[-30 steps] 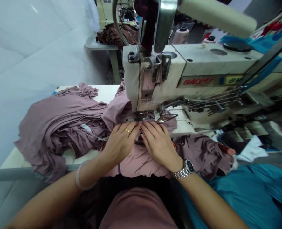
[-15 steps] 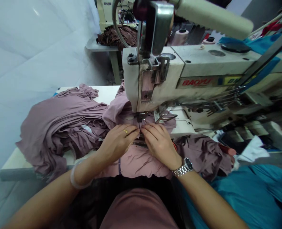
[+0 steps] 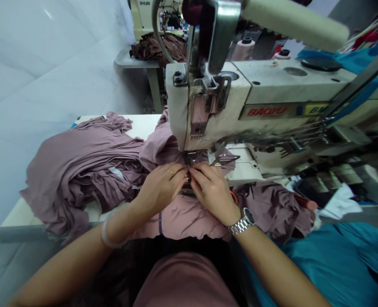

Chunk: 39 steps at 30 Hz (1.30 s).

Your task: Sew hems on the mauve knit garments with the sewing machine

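Both hands meet just in front of the needle area of a white sewing machine (image 3: 208, 115). My left hand (image 3: 163, 183), with a gold ring, is closed on the edge of a mauve fabric piece (image 3: 158, 149). Close beside it, my right hand (image 3: 212, 187), with a steel watch at the wrist, pinches the same fabric from the other side. The fingertips nearly touch, and they hide the edge between them. Behind the hands the fabric spreads under the machine head. The presser foot (image 3: 190, 158) is partly covered by the fingers.
A stack of mauve fabric pieces (image 3: 80, 157) lies on the table's left. Dark mauve fabric (image 3: 272, 204) is bunched at the right, above teal cloth (image 3: 339, 260). Pink fabric (image 3: 191, 219) hangs at the front edge. A white wall (image 3: 48, 64) stands at left.
Both hands have shifted slightly forward toward the presser foot, with the fabric edge still between the fingers. The view has moved a little.
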### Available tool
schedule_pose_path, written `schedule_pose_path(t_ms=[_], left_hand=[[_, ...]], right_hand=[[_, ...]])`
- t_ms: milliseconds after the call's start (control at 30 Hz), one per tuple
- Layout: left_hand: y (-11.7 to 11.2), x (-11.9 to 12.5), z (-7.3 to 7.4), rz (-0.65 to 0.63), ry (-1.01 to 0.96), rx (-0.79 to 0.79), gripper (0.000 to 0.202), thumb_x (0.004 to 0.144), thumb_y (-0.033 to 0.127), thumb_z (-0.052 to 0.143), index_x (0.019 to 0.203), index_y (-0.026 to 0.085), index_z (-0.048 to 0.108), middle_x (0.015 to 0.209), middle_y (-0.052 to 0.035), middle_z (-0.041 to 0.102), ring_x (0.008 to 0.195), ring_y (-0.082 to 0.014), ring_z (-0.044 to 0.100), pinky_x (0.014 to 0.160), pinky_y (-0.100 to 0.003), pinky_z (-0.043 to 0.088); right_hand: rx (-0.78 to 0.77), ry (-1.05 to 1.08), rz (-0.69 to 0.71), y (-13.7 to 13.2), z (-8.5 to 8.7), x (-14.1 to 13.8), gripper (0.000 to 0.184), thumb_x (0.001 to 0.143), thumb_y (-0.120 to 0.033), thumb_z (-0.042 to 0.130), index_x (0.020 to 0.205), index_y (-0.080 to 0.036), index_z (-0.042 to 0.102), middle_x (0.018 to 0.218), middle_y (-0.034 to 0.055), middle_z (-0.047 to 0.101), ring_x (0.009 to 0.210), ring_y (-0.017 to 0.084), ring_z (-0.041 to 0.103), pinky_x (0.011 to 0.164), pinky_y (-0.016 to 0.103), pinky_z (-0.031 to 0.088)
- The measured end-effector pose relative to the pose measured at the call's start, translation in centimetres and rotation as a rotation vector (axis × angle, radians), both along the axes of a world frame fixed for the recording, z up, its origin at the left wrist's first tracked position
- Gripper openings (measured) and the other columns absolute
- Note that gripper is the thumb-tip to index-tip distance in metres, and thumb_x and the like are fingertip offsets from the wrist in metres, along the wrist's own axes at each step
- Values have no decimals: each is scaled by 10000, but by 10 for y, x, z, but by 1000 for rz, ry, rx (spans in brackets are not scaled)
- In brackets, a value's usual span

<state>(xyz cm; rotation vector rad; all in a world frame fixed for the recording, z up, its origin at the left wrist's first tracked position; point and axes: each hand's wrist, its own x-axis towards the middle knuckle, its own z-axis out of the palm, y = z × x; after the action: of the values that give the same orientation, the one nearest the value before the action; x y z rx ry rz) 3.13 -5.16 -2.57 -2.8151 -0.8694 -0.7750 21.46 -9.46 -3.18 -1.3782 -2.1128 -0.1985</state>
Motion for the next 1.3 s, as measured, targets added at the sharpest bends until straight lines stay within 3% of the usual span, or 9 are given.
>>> schedule_pose_path(t_ms=[433,900,1067,1133,1200,1267,1300], left_hand=[[1,2,3,61,40,-6,277,978,277,500,1169,113,617,1157,-101,664,1052,-238,625,895,-389,523],[3,2,5,52,50,24,266,979,268,489,1149,116,626,1136,-109,671,1044,-246,629,884,-396,518],[2,1,3,40,21,-58,255,973,258,492,1153,114,601,1146,-113,653,1061,-236,614,929,-378,504],[3,-1,2,100,-26,-127,277,962,291,515,1166,119,592,1158,-131,627,1080,-238,595,929,-373,499],[11,-4,2,267,-78,-175,362,941,345,547,1231,129,571,1202,-160,589,1135,-276,555,953,-430,474],[29,-7,4,399,-95,-246,435,932,390,543,1295,151,550,1272,-177,556,1207,-318,502,989,-506,430],[42,-10,7,386,-92,-316,437,934,401,528,1298,161,557,1289,-171,559,1226,-320,490,1005,-517,414]], right_hand=[[-67,-60,41,4,-2,14,323,951,-167,458,1229,-138,621,1205,104,647,1095,240,551,894,419,445],[-21,-274,58,4,8,13,352,908,-108,495,1241,-66,602,1220,148,633,1001,261,564,825,412,492],[18,-328,142,1,6,13,365,928,-96,448,1257,0,574,1221,201,622,1139,284,539,925,426,510],[19,-310,190,-2,4,16,369,931,-93,438,1267,-7,564,1264,211,599,1186,276,525,955,422,506],[9,-271,241,-2,4,25,375,934,-98,434,1284,-33,553,1291,200,586,1193,259,529,953,410,506],[-23,-231,235,6,4,38,362,943,-122,422,1273,-68,560,1206,174,631,1108,241,571,902,406,510],[-42,-208,201,13,4,45,343,948,-142,413,1244,-82,576,1112,159,661,1033,235,592,858,404,510]])
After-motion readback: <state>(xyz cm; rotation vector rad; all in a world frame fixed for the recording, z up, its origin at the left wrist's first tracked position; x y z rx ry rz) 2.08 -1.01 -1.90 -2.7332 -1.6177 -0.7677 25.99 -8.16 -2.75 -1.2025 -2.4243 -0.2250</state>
